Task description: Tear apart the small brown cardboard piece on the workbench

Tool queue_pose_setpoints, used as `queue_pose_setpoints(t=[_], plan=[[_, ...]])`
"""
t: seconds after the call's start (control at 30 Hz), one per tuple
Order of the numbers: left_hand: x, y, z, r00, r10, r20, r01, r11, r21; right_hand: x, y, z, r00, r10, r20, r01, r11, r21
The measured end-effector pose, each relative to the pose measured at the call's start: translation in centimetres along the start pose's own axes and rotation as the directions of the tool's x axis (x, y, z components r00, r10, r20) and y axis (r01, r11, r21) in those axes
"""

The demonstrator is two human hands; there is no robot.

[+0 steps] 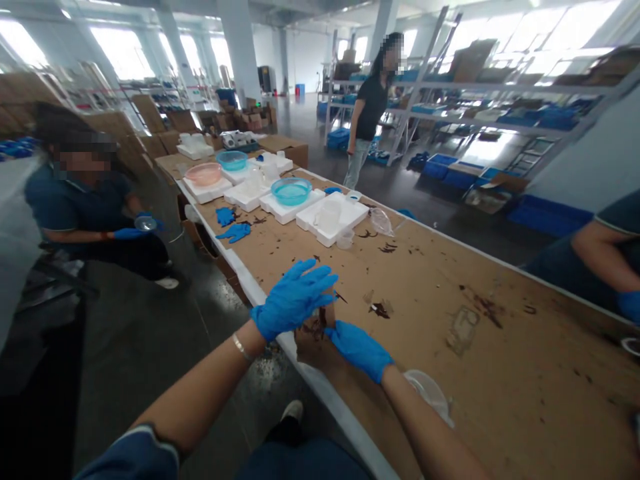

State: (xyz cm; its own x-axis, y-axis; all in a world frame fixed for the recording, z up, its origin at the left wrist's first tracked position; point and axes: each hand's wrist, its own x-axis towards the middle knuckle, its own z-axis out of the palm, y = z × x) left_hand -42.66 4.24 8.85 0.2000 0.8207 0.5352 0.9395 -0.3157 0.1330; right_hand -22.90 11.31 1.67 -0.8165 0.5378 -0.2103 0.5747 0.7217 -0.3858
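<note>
Both my hands wear blue gloves at the near-left edge of the brown-covered table [415, 300]. My left hand [295, 297] is open, its fingers stretched out to the right over a patch of dark brown scraps [313, 328]. Just to its right, my right hand [361, 348] points left with its fingers together at a piece of brown cardboard [329, 313]. The fingertips appear closed on the cardboard's edge, though they are partly hidden. A clear plastic lid [429, 393] lies beside my right forearm.
White foam blocks [345, 208] carry blue basins [291, 191], a pink basin [203, 175] and clear cups. Loose blue gloves [234, 232] and dark scraps [380, 309] lie on the table. One person sits at left [85, 200], another stands beyond the table [373, 107]; a gloved arm [613, 253] shows at right.
</note>
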Motion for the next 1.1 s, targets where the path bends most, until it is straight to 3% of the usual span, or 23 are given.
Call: queue_pose_setpoints(t=[0.07, 0.13, 0.23, 0.4, 0.53, 0.9, 1.1], plan=[[1.7, -0.4, 0.7, 0.969, 0.151, 0.197, -0.155, 0.988, 0.006, 0.5, -0.9, -1.6, 0.997, 0.040, 0.070, -0.036, 0.998, -0.058], [2.7, -0.9, 2.0, 0.914, 0.229, 0.336, -0.247, 0.969, 0.011, 0.9, -1.5, -2.9, 0.996, 0.081, 0.029, -0.079, 0.994, -0.069], [3.0, -2.0, 3.8, 0.887, 0.169, 0.429, -0.227, 0.970, 0.086, 1.4, -1.3, -3.9, 0.994, 0.100, -0.039, -0.101, 0.995, -0.023], [2.1, -3.3, 4.5, 0.888, 0.003, 0.459, -0.110, 0.972, 0.206, 1.7, 0.5, -4.2, 0.999, 0.038, -0.039, -0.034, 0.995, 0.094], [1.6, -2.8, 4.8, 0.872, -0.040, 0.489, -0.051, 0.984, 0.172, 1.6, 0.5, -4.4, 1.000, -0.014, -0.015, 0.015, 0.998, 0.058], [0.8, -1.6, 6.4, 0.880, 0.061, 0.470, -0.039, 0.998, -0.056, 1.9, -0.3, -4.0, 1.000, -0.004, -0.020, 0.003, 0.998, -0.061], [0.2, -3.5, 9.7, 0.881, 0.139, 0.452, -0.070, 0.984, -0.165, 2.0, -1.1, -3.7, 0.993, -0.036, -0.111, 0.009, 0.973, -0.232]])
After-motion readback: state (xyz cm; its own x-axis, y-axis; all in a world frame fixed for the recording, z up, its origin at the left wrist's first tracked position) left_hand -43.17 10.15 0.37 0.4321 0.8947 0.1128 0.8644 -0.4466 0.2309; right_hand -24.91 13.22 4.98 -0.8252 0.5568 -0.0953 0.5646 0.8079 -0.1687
